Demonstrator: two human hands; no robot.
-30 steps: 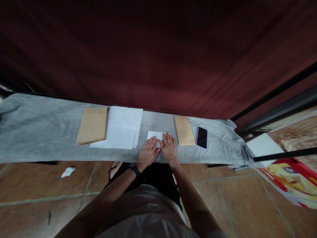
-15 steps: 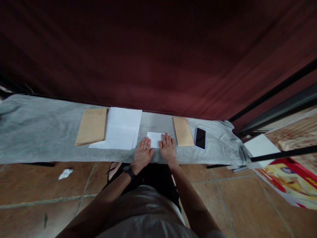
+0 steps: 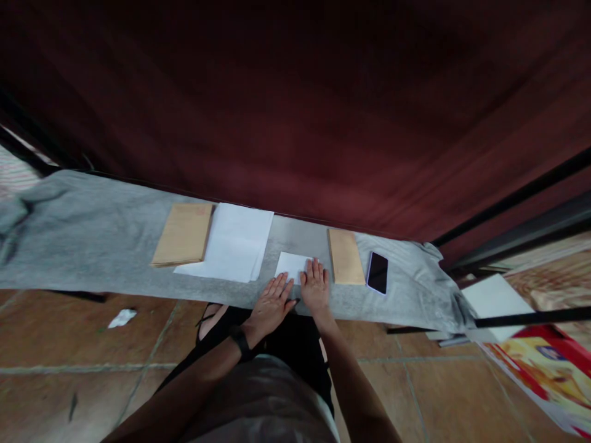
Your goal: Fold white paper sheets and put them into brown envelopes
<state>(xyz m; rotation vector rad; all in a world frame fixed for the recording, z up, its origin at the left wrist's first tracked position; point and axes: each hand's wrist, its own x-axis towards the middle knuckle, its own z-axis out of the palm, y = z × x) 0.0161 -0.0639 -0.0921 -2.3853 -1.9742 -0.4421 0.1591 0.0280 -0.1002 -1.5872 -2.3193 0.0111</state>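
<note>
A small white sheet of paper point(image 3: 292, 264), seemingly folded, lies on the grey cloth in front of me. My right hand point(image 3: 316, 288) rests flat over its right part, fingers stretched out and pointing away from me. At the paper's near left edge is my left hand point(image 3: 272, 304), its fingers extended and held close to the sheet. Whether the left fingertips touch it I cannot tell. Neither hand grips anything. To the left lie larger white sheets point(image 3: 237, 243), partly under a stack of brown envelopes point(image 3: 183, 234). Right of my right hand is a narrower stack of brown envelopes point(image 3: 346, 257).
A phone point(image 3: 377, 272) with a pale purple edge lies right of the envelopes. The grey cloth point(image 3: 106, 234) covers a narrow table against a dark red curtain point(image 3: 277, 123). Black bars point(image 3: 530, 320) and a red and yellow box point(image 3: 549, 369) stand at the right.
My left hand has drawn back toward me, baring more of the paper's left side. The right hand stays flat on the paper. The whole view has tilted slightly.
</note>
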